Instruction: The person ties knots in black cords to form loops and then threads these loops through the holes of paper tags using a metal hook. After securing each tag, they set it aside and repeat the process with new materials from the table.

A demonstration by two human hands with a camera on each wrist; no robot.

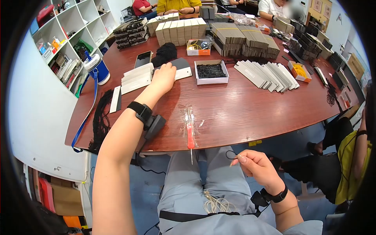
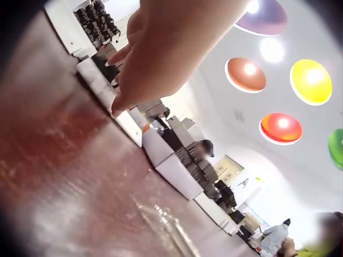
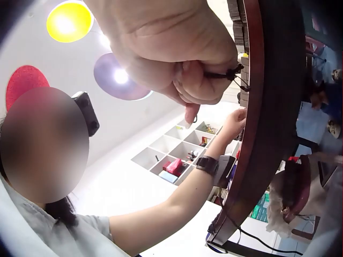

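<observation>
My left hand (image 1: pixel 163 78) reaches across the table to a pale tag with a hole (image 1: pixel 183 73), its fingertips on the tag and a dark card (image 1: pixel 180 63) beside it. In the left wrist view that hand (image 2: pixel 155 59) touches the white tag's edge (image 2: pixel 128 128). Over my lap, my right hand (image 1: pixel 258 166) pinches a thin black cord loop (image 1: pixel 230 155) between thumb and fingers. A knot of the black cord (image 3: pixel 233 73) sticks out of the right hand (image 3: pixel 187 64) in the right wrist view.
A red-handled tool (image 1: pixel 190 135) lies at the table's front edge, its tip overhanging. Beyond are a white box of black cords (image 1: pixel 212 71), fanned grey tags (image 1: pixel 267 76), stacked cards (image 1: pixel 181 31) and a phone (image 1: pixel 143 58). A blue jug (image 1: pixel 97 69) stands left.
</observation>
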